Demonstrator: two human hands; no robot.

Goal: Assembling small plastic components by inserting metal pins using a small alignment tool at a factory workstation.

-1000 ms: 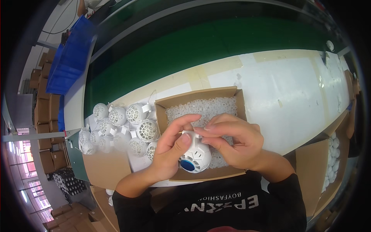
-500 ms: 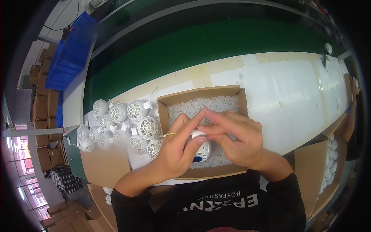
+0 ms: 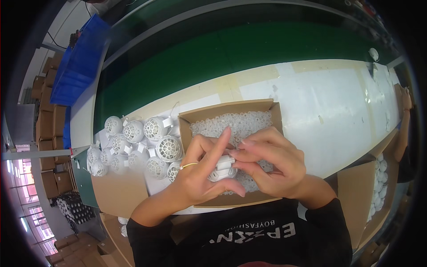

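A white round plastic housing (image 3: 222,171) with slots sits between my two hands, over the cardboard box. My left hand (image 3: 199,171) cradles it from the left, the index finger stretched up and the thumb apart below it. At the housing's right edge my right hand (image 3: 279,167) has its thumb and fingers pinched together; what lies between those fingertips is too small to make out. Under the hands the open cardboard box (image 3: 231,106) is filled with small clear plastic rings (image 3: 209,124). A thin yellow band (image 3: 190,165) circles one of my left fingers.
Several white mesh-faced balls (image 3: 168,148) stand in a cluster left of the box, on the white tabletop (image 3: 329,107). Beyond runs a green conveyor belt (image 3: 267,44). At the right is a carton (image 3: 357,189) of white balls; a blue bin (image 3: 80,62) stands at far left.
The housing has turned, so its dark blue spot no longer shows. My left thumb has come off its top and spread downward. My right fingers have shifted to its edge.
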